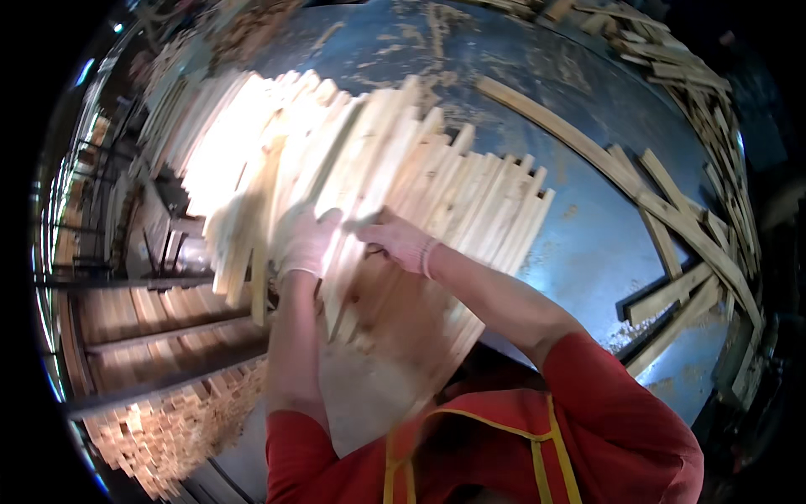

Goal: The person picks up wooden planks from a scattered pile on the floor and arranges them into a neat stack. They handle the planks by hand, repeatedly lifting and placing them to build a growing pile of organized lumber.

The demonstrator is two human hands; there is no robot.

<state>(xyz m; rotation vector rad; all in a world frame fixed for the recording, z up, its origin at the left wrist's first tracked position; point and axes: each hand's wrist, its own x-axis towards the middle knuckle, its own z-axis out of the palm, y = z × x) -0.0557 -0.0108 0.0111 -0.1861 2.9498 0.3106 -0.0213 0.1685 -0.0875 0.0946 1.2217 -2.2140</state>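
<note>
Many pale wooden strips (pixel 470 197) lie side by side in a broad layer on the blue metal table in front of me. My left hand (pixel 309 242), in a light glove, is closed around a wooden strip (pixel 342 273) near its close end. From the right, my right hand (pixel 403 244), gloved too, has its fingers bent round the same strip or one beside it; blur hides exactly which. The strips farther left are washed out by bright light.
Loose boards (pixel 588 151) lie crossed on the right of the blue table (pixel 588 227). Wood piles line the far right rim (pixel 672 63). At lower left stand a rack of boards (pixel 168 319) and a stack of blocks showing their ends (pixel 176 424).
</note>
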